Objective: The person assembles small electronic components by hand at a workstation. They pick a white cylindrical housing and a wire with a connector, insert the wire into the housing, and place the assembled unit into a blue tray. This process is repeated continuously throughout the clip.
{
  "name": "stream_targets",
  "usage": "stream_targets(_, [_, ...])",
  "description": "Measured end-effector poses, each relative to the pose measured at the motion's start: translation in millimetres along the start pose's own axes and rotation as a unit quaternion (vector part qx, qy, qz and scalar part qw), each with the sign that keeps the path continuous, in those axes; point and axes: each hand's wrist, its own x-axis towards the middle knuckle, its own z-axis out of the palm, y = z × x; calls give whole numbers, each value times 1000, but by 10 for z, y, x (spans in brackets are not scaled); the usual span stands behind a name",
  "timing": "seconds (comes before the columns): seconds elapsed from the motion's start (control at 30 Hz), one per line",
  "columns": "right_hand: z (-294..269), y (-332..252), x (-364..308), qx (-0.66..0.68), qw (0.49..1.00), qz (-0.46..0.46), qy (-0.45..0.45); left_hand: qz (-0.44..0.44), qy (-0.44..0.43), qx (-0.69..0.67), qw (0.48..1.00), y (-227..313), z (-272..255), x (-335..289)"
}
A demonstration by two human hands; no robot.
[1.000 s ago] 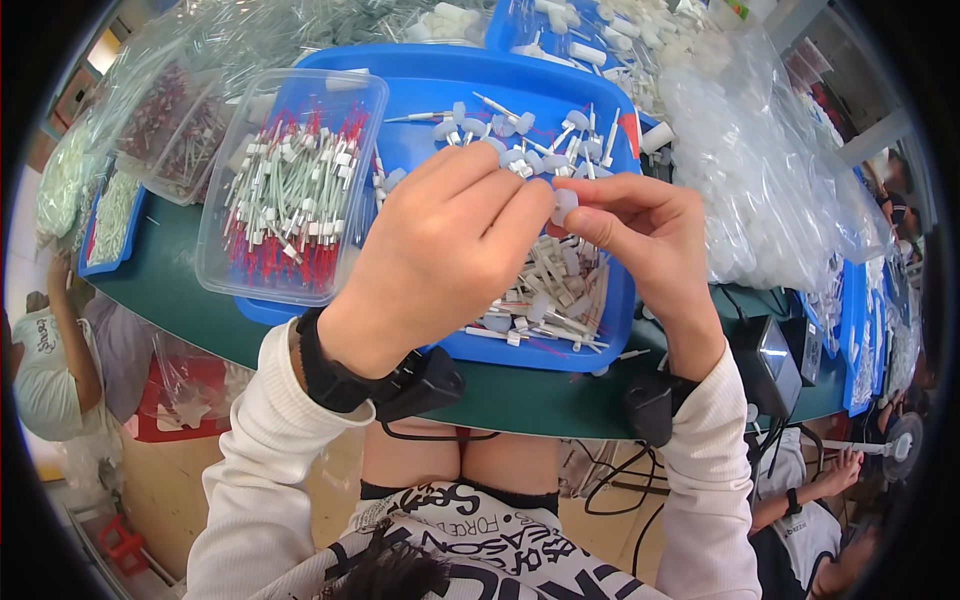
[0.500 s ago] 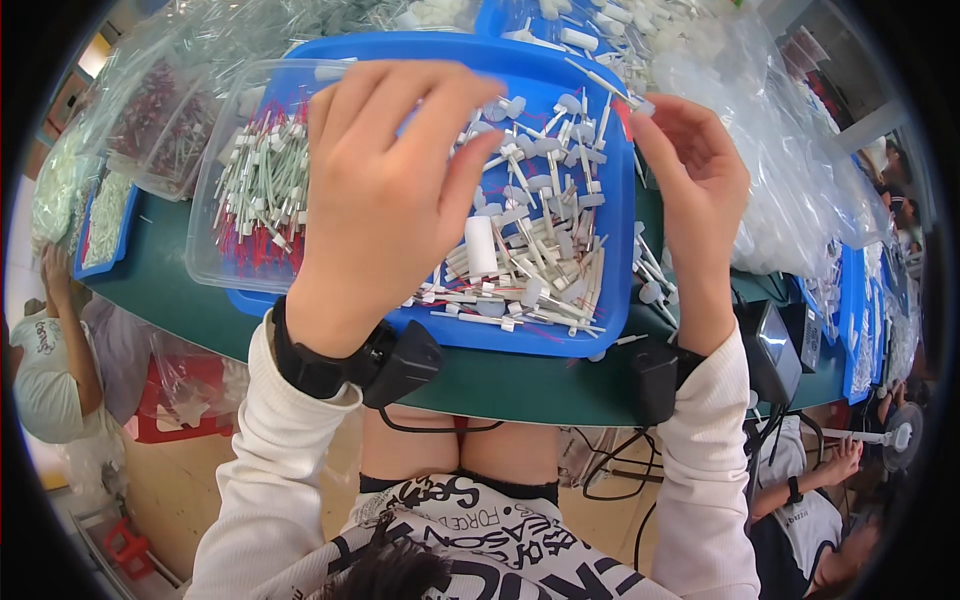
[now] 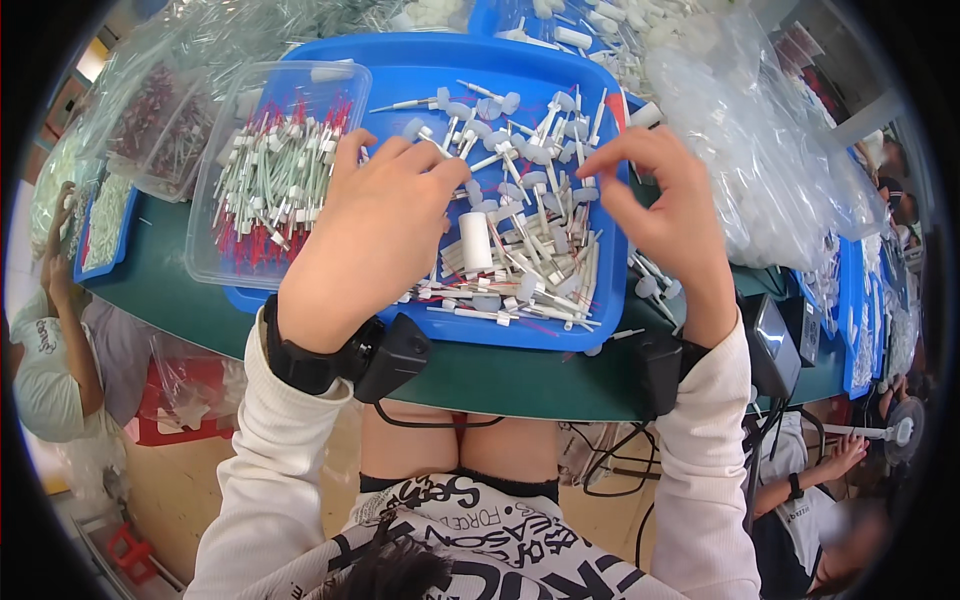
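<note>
My left hand hangs over the left part of the blue tray, beside a clear plastic box. Its fingers are bent and apart; their tips are partly hidden, and I see nothing held. My right hand is above the tray's right side, thumb and forefinger curved and apart, with nothing visible between them. Many thin white stick-like parts with grey round pieces lie jumbled in the tray, around a white cylinder. Thin sticks with white blocks and red ends fill the clear box.
Clear plastic bags crowd the right and far sides. Another clear box with dark red parts stands far left. Loose parts lie on the green table right of the tray. Cables hang off the front edge. Co-workers sit at both sides.
My left hand has come down and left, uncovering parts in the tray. My right hand has lowered and moved left, and the stick-like part at its fingertips is no longer there.
</note>
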Motion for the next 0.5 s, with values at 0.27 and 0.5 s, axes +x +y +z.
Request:
stream_targets(0.27, [-3,-11,-18,27,998,33,-44,-60,-42,-116,991,-25,8,53])
stream_targets(0.5, [6,-17,5,15,996,62,54,-122,130,-115,977,-50,-14,121])
